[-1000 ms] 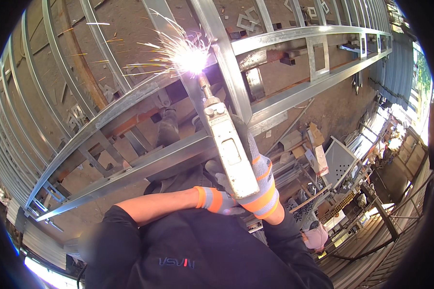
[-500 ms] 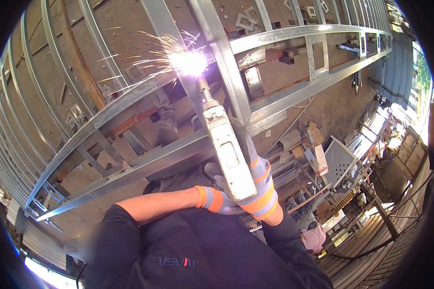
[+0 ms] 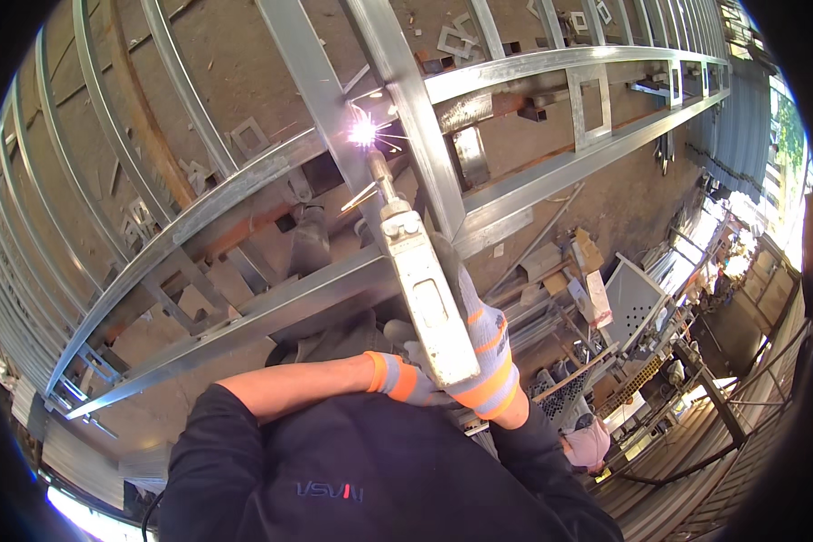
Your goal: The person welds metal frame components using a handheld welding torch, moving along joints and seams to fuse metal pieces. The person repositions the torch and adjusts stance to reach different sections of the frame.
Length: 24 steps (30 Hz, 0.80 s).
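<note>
A hand-held welding gun (image 3: 434, 312) with a worn whitish body lies pointed away from me. My right hand (image 3: 471, 303), in a grey glove with orange bands, is wrapped round its right side. The metal nozzle (image 3: 380, 169) reaches a bright spark spot at a steel joint. That joint lies where an upright steel tube (image 3: 321, 81) meets the curved rail (image 3: 271, 167). Close beside it runs a second square tube (image 3: 420, 117). My left hand (image 3: 411, 384), gloved alike, is tucked at the gun's rear end; its fingers are hidden there.
A lower straight rail (image 3: 271, 298) crosses between me and the joint. Rows of bars (image 3: 99, 108) fan out on the left. Steel offcuts (image 3: 456, 41) lie on the floor. At right are cardboard pieces (image 3: 592, 285), a perforated panel (image 3: 637, 298), and another person (image 3: 587, 444) in pink.
The large glare and spray of sparks to the left have shrunk to a small bright point with short streaks. The gun stays in my right hand, barely shifted.
</note>
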### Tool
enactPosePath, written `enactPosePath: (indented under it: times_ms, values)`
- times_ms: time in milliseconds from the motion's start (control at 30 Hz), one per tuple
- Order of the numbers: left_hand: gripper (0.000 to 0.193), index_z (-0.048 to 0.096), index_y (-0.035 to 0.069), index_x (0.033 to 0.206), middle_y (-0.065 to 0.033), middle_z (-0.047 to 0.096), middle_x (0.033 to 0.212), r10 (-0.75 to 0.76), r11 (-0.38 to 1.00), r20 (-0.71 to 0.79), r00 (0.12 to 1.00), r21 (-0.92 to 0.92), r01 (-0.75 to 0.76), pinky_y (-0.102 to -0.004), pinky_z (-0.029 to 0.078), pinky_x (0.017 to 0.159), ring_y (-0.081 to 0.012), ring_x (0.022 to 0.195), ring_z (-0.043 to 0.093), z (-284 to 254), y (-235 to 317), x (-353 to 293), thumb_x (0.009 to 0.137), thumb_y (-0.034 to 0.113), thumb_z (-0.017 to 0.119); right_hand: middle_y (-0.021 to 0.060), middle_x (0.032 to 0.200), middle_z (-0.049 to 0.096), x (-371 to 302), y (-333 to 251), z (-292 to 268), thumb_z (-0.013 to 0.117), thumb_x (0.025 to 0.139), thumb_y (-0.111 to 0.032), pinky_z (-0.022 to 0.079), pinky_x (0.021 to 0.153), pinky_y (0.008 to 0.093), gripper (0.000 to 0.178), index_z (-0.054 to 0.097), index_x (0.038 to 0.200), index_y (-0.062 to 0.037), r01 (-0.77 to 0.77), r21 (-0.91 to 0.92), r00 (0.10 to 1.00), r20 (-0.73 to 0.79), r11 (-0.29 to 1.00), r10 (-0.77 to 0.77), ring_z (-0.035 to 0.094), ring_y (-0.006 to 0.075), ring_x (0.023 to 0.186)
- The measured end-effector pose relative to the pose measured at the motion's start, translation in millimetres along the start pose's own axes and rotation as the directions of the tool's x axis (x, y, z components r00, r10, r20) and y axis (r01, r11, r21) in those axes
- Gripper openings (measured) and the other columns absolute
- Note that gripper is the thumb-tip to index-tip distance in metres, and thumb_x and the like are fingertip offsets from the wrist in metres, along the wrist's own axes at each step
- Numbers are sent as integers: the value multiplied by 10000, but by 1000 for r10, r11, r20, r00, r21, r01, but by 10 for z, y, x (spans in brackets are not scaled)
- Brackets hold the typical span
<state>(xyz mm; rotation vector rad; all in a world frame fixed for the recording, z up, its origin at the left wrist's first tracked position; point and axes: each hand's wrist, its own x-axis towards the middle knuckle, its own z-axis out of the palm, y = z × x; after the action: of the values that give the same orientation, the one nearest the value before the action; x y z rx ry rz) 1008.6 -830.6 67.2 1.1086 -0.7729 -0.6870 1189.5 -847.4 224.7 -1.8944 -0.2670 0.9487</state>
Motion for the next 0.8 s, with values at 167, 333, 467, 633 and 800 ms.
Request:
enactPosePath:
  times_ms: [167, 333, 467, 633, 800]
  values:
    - [453, 657, 39, 1304, -214, 706, 1211, -94, 995, 10, 996, -39, 94, -445, 503, 1006, -393, 1160, 652, -54, -13, 118, 1040, 393, 554, 110, 1061, 760, -45, 12, -252, 775, 829, -35, 590, 763, 324, 671, 497, 1437, 20, -73, -75, 996, -47, 994, 70, 747, 202, 851]
    - [507, 630, -19, 1130, -264, 703, 1090, -281, 959, -47, 959, 24, 282, -510, 524, 921, -461, 1043, 670, -450, 234, 367, 1037, 469, 531, 84, 1021, 781, 258, 134, -525, 715, 874, -4, 595, 732, 307, 449, 616, 1311, 12, 80, -237, 993, -62, 968, -98, 739, 156, 819]
    - [515, 622, -48, 1123, -268, 701, 1077, -221, 973, -130, 967, 32, 227, -510, 526, 904, -460, 1028, 672, -411, 57, 459, 1033, 450, 528, 97, 1060, 772, 455, 162, -597, 699, 852, -1, 589, 772, 323, 598, 550, 1432, 1, 187, -270, 979, -29, 945, -202, 750, 184, 878]
    - [518, 632, -25, 1131, -255, 704, 1080, -321, 947, -29, 947, 22, 322, -513, 523, 905, -459, 1029, 668, -582, 250, 499, 1040, 471, 515, 116, 1139, 752, 408, 207, -640, 705, 856, -106, 573, 860, 359, 556, 600, 1394, -11, 8, -190, 999, -47, 982, -17, 743, 240, 1012]
    - [523, 633, -9, 1138, -249, 705, 1089, -264, 962, -103, 959, -94, 255, -514, 522, 907, -462, 1028, 665, -450, 189, 519, 1047, 489, 501, 110, 1149, 752, 377, 337, -684, 744, 851, -144, 574, 849, 357, 541, 634, 1365, -20, 191, -339, 978, -17, 921, -209, 743, 263, 995]
